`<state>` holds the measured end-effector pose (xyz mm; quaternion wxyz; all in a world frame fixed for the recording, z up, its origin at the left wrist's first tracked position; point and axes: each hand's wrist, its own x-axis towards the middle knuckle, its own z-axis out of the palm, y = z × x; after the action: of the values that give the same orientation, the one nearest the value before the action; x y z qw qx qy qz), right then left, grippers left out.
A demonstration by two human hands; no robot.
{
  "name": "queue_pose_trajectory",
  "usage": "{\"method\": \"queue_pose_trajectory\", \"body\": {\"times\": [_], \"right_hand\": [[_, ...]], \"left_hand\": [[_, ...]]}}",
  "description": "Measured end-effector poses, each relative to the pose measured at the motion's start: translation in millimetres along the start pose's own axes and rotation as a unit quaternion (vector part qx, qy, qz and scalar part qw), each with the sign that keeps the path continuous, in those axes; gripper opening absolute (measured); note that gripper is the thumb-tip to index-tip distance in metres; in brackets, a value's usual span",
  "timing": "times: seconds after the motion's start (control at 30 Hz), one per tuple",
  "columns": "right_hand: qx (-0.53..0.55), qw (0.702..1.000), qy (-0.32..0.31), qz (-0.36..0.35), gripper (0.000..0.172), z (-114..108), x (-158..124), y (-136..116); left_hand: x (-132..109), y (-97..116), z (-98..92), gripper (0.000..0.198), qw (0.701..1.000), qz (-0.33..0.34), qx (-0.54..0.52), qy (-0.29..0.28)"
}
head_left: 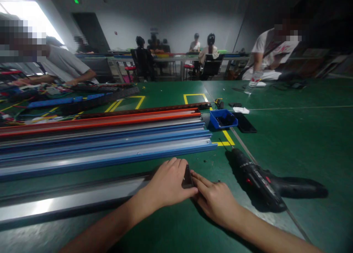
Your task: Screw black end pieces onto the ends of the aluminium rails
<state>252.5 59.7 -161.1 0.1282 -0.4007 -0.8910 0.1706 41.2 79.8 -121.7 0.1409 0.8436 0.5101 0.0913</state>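
Observation:
A long metal channel (pixel 110 188), silvery inside with dark edges, lies across the near left of the green table. My left hand (pixel 172 181) is wrapped over its right end, the thumb on the near side. A short dark piece of that end (pixel 188 177) shows between thumb and fingers. My right hand (pixel 216 199) meets the end from the right, fingertips pressed together against it. Whatever those fingertips hold, if anything, is hidden. To the right of my right hand, a black cordless drill (pixel 260 179) lies on its side with a long thin bit pointing away from me.
Blue channels (pixel 110 146) and an orange channel (pixel 110 122) lie beyond my hands. A blue bin (pixel 223 119) with dark small parts stands beside a black phone (pixel 245 123). A tiny dark part (pixel 205 160) lies nearby. Co-workers sit left, right and behind; a plastic bottle (pixel 252 83) stands far right.

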Motion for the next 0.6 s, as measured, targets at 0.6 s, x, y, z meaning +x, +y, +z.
{"method": "queue_pose_trajectory", "body": {"times": [0.6], "right_hand": [[-0.003,0.998,-0.010,-0.056,0.057,-3,-13,-3]], "left_hand": [[-6,4,-10.7,0.028,0.998,0.025,0.003,-0.058]]}}
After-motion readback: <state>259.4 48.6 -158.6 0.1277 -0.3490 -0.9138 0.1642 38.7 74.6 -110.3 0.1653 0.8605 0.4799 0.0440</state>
